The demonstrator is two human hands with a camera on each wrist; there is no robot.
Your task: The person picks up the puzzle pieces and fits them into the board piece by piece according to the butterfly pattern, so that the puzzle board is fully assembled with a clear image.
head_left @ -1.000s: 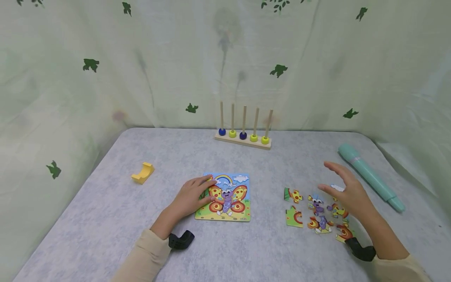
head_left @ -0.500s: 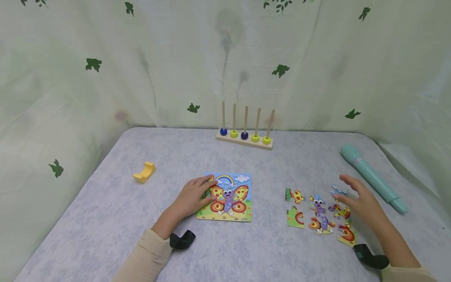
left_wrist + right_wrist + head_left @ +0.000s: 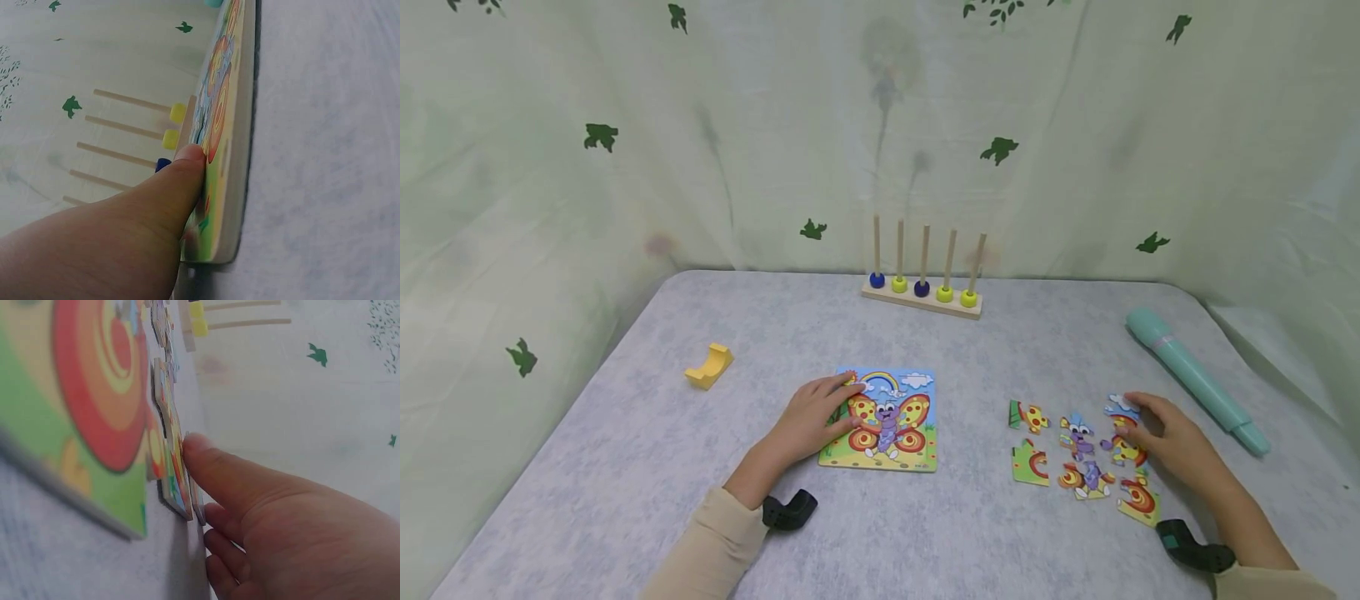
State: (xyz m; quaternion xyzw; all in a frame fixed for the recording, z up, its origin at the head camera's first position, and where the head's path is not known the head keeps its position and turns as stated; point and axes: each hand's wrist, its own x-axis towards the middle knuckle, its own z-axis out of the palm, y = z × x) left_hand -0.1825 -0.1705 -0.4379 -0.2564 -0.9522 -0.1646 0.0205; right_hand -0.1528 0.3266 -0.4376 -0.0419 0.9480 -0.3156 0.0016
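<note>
A square butterfly puzzle board lies flat on the table. My left hand rests on its left side, fingers and thumb stretched over the picture; in the left wrist view the thumb lies on the board's face. On the right, my right hand is at a cloud puzzle piece, index finger at its upper edge and thumb at its lower edge, pinching it where it lies. The right wrist view shows the thumb against the pieces and the other fingers curled. A butterfly-wing piece lies just below the thumb.
Several other puzzle pieces lie loosely spaced on the right. A teal microphone-like toy lies beyond the right hand. A wooden peg stand with blue and yellow beads stands at the back. A yellow curved block is at left.
My right hand has come down and to the right onto the cloud piece, its thumb and index finger drawing closer together. The left hand has stayed on the board.
</note>
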